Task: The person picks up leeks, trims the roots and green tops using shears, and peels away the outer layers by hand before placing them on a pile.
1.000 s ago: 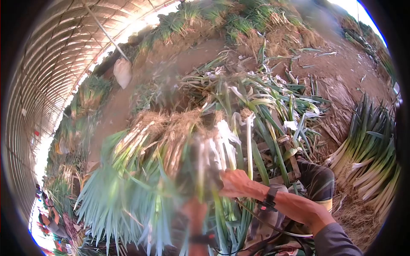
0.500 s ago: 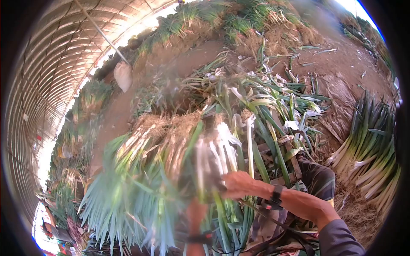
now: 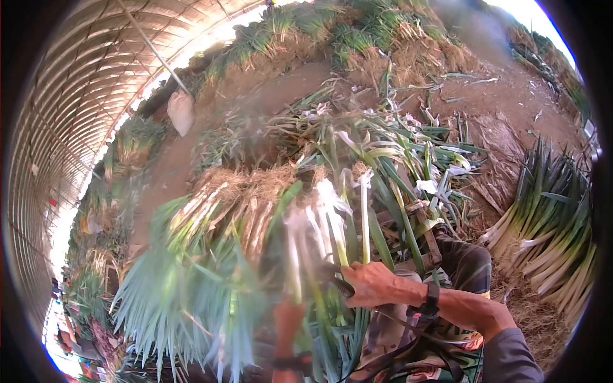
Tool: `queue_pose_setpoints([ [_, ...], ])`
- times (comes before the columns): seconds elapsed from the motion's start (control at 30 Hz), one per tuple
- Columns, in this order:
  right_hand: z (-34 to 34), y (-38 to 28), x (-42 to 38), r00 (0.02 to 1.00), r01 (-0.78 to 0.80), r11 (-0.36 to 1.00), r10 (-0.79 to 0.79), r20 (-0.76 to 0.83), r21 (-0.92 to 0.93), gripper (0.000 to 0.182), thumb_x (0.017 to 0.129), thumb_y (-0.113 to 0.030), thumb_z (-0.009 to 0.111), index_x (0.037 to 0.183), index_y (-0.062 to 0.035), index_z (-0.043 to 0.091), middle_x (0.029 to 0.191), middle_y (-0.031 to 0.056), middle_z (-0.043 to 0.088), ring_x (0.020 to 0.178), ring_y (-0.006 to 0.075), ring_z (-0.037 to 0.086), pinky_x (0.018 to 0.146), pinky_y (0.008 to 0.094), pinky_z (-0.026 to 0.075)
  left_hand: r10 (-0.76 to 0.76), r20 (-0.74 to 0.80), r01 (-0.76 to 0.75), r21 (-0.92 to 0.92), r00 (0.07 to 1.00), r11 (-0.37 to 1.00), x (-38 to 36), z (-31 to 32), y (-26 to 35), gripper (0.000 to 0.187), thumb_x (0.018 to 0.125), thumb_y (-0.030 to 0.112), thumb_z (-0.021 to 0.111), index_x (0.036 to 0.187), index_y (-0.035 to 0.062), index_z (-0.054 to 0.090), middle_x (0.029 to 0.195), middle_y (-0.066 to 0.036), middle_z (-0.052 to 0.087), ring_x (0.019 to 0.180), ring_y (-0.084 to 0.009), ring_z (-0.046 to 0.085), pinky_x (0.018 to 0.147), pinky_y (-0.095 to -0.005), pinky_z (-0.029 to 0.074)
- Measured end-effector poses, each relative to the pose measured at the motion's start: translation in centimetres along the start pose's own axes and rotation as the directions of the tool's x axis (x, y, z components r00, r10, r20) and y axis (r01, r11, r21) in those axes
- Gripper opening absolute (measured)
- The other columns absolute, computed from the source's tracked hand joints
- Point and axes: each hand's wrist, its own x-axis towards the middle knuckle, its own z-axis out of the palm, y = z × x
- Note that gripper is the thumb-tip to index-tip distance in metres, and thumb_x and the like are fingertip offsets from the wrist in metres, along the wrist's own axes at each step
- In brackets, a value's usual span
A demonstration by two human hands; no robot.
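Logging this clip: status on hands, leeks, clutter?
Right hand holding dark tool. Left hand blurred at leeks, grip unclear. Leeks bunched, roots away. Leaf litter beyond.

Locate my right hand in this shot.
In the head view, your right hand is right of centre in the lower half, just below a lone white onion stalk and right of your blurred left hand.

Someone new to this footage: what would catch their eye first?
Probably the broad fan of green stalks spreading across the lower left, shaggy roots pointing away from the wearer. Next, the bare white stems at centre, just beyond the right hand, and the ribbed arched roof curving along the upper left.
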Motion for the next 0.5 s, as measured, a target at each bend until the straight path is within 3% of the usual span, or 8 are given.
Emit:
queue_pose_setpoints([
  [0.03,0.0,0.3,-0.1,1.000,-0.017,1.000,0.017,-0.025,-0.004,0.066,0.071,-0.038,0.074,0.117,0.0054,0.056,0.099,0.0240,0.065,0.083,0.0460,0.067,0.073,0.0520,0.055,0.101,-0.022,-0.101,0.015,0.995,0.995,0.1,0.9,-0.5,0.044,0.076,0.029,0.077,0.108,0.0002,0.068,0.089,-0.023,0.072,0.087,-0.0409,0.070,0.077,-0.0449,0.054],
  [0.13,-0.2,0.8,-1.1,0.987,0.011,1.000,-0.013,-0.158,-0.013,0.068,0.071,-0.039,0.075,0.118,0.0057,0.056,0.100,0.0251,0.065,0.085,0.0457,0.067,0.074,0.0519,0.055,-0.093,0.067,0.098,-0.065,0.993,0.993,0.1,2.4,1.5,0.043,0.075,0.029,0.078,0.106,0.0000,0.068,0.090,-0.022,0.072,0.086,-0.0402,0.071,0.077,-0.0445,0.054],
  [0.27,-1.2,0.6,-3.1,0.992,-0.083,0.997,0.083,-0.099,0.005,0.072,0.070,-0.040,0.077,0.122,0.0049,0.057,0.100,0.0249,0.066,0.087,0.0456,0.067,0.075,0.0507,0.054,0.025,0.005,-0.024,-0.096,1.000,0.995,1.1,5.5,-1.1,0.050,0.071,0.036,0.085,0.101,-0.0009,0.068,0.093,-0.023,0.073,0.086,-0.0371,0.072,0.079,-0.0445,0.054],
  [0.37,-1.8,0.6,-4.5,0.995,-0.098,0.995,0.098,-0.018,0.025,0.073,0.069,-0.039,0.079,0.124,0.0042,0.058,0.100,0.0236,0.067,0.087,0.0445,0.067,0.076,0.0500,0.054,-0.106,0.122,0.115,-0.073,0.987,0.991,1.6,4.9,-0.6,0.052,0.070,0.036,0.088,0.101,-0.0013,0.069,0.094,-0.022,0.074,0.086,-0.0328,0.073,0.077,-0.0426,0.055],
  [0.5,-1.8,1.3,-6.4,0.998,-0.019,0.999,0.017,0.056,0.038,0.072,0.068,-0.037,0.080,0.124,0.0035,0.059,0.101,0.0218,0.067,0.087,0.0425,0.067,0.075,0.0492,0.054,-0.152,0.169,0.193,-0.261,0.974,0.946,1.5,4.6,0.4,0.047,0.071,0.030,0.086,0.104,-0.0003,0.072,0.091,-0.013,0.075,0.081,-0.0217,0.071,0.074,-0.0368,0.055],
])
